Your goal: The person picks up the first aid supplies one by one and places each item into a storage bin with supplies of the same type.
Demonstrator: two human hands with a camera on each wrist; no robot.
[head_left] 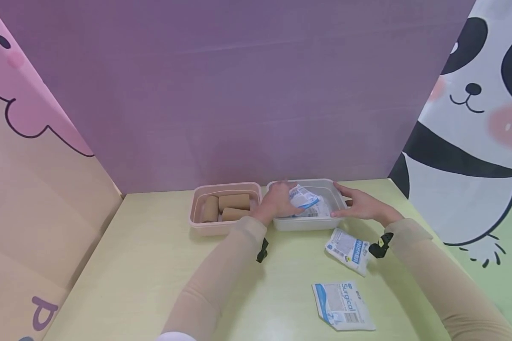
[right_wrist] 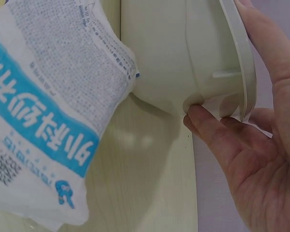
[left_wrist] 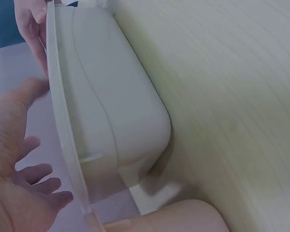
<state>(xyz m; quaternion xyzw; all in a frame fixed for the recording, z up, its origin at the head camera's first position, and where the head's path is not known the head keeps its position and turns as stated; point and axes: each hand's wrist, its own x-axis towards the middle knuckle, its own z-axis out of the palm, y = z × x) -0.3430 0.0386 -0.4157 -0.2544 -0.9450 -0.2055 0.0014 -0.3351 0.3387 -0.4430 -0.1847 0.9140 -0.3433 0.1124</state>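
Note:
A white plastic box point(head_left: 305, 224) stands at the back of the table with packets of surgical gauze point(head_left: 304, 196) inside, one tilted up on the others. My left hand point(head_left: 278, 201) is over the box's left end, beside the tilted packet. In the left wrist view its thumb point(left_wrist: 31, 92) is at the rim and its other fingers are loosely bent, with nothing between them. With my right hand point(head_left: 364, 204) I hold the box's right end; the right wrist view shows the fingers point(right_wrist: 210, 130) around its corner and rim.
Left of the white box is a pink box point(head_left: 211, 229) with several brown cardboard rolls point(head_left: 234, 201). Two more gauze packets lie on the table: one packet point(head_left: 348, 251) near my right wrist, another packet point(head_left: 343, 305) closer to me. A purple partition point(head_left: 247, 94) rises behind both boxes.

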